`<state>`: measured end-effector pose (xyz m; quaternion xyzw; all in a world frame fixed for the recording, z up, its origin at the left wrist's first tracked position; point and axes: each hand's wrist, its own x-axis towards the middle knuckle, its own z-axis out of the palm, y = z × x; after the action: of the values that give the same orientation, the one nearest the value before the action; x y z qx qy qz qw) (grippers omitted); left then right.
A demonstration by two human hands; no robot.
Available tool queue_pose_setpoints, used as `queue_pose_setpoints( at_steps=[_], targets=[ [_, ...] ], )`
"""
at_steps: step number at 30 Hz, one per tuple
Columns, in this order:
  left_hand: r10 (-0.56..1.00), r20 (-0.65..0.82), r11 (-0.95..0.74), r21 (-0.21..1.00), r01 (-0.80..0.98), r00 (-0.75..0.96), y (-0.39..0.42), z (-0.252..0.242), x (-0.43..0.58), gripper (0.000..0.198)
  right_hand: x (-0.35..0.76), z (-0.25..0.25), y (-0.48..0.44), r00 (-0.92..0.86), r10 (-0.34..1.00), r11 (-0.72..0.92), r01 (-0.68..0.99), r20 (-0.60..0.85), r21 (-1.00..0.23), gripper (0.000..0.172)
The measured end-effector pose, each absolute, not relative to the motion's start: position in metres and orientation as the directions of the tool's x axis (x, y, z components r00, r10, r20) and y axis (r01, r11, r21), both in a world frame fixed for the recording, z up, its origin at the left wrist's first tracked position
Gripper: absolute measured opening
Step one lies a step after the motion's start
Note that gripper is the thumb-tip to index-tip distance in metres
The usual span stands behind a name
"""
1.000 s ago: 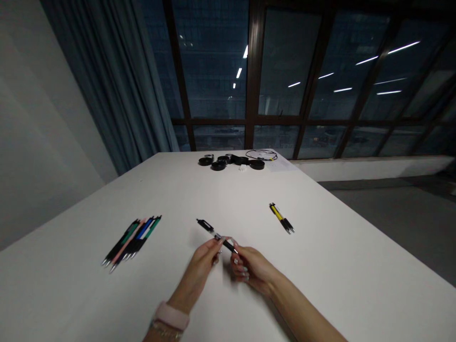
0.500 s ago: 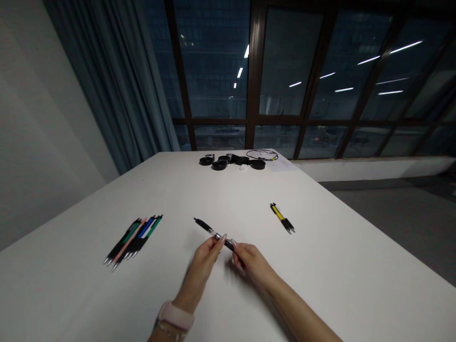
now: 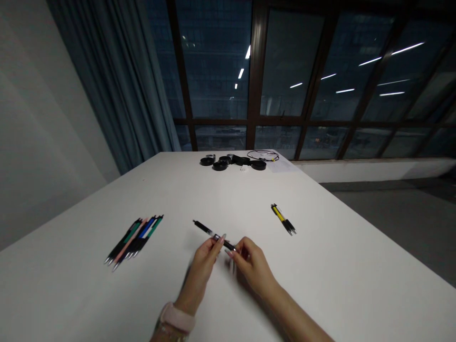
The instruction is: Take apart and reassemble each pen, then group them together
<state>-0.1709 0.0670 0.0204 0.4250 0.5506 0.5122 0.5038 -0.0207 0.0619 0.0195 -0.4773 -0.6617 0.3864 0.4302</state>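
A black pen [image 3: 203,227] with a clear section is held at a slant above the table, its far end pointing up and left. My left hand [image 3: 206,259], with a pink band at the wrist, pinches it around the middle. At the near end of the pen, my right hand [image 3: 253,266] has its thumb and fingers closed on the tip. Left of my hands lies a row of several pens [image 3: 133,242] with green, pink, blue and black barrels. Over to the right, a small group of pens [image 3: 284,219], one yellow, lies side by side.
Several black rolls [image 3: 221,165] lie at the far end of the white table [image 3: 178,190]. Beside them are a coiled black cable [image 3: 262,155] and a sheet of paper [image 3: 283,166]. A window and a blue curtain [image 3: 117,85] stand behind.
My right hand has turned and its fingers have shifted on the pen's near end. The left hand keeps its pinch, and the pen has barely moved.
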Motion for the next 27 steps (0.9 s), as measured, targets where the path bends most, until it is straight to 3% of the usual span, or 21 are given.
queue_pose_setpoints(
  at_steps=[3, 7, 11, 13, 19, 23, 27],
  targets=[
    [0.983, -0.121, 0.115, 0.992, -0.055, -0.141, 0.0675, 0.0178, -0.1714, 0.053, -0.0212, 0.0194, 0.0605, -0.188, 0.962, 0.243, 0.268, 0.196, -0.932, 0.020],
    [0.985, -0.120, 0.115, 0.992, -0.051, -0.123, 0.0670, 0.0172, -0.1714, 0.051, -0.0246, 0.0185, 0.0591, -0.275, 0.955, 0.134, 0.079, 0.108, -0.988, 0.033],
    [0.982, -0.132, 0.125, 0.990, -0.062, -0.133, 0.0675, 0.0172, -0.1723, 0.050, -0.0280, 0.0169, 0.0600, -0.210, 0.963, 0.168, -0.009, 0.166, -0.986, 0.036],
    [0.980, -0.137, 0.130, 0.990, -0.057, -0.142, 0.0673, 0.0174, -0.1726, 0.050, -0.0286, 0.0175, 0.0604, -0.180, 0.966, 0.182, -0.029, 0.184, -0.983, 0.043],
    [0.987, -0.126, 0.120, 0.991, -0.055, -0.104, 0.0668, 0.0179, -0.1713, 0.051, -0.0284, 0.0190, 0.0612, -0.252, 0.966, 0.044, -0.073, 0.061, -0.996, 0.041],
    [0.981, -0.143, 0.134, 0.988, -0.076, -0.131, 0.0677, 0.0187, -0.1712, 0.055, -0.0292, 0.0199, 0.0627, -0.160, 0.980, 0.100, -0.108, 0.117, -0.989, 0.045],
    [0.983, -0.145, 0.137, 0.987, -0.079, -0.112, 0.0679, 0.0199, -0.1693, 0.055, -0.0286, 0.0200, 0.0641, -0.236, 0.971, 0.008, -0.109, 0.034, -0.994, 0.049]
  ],
)
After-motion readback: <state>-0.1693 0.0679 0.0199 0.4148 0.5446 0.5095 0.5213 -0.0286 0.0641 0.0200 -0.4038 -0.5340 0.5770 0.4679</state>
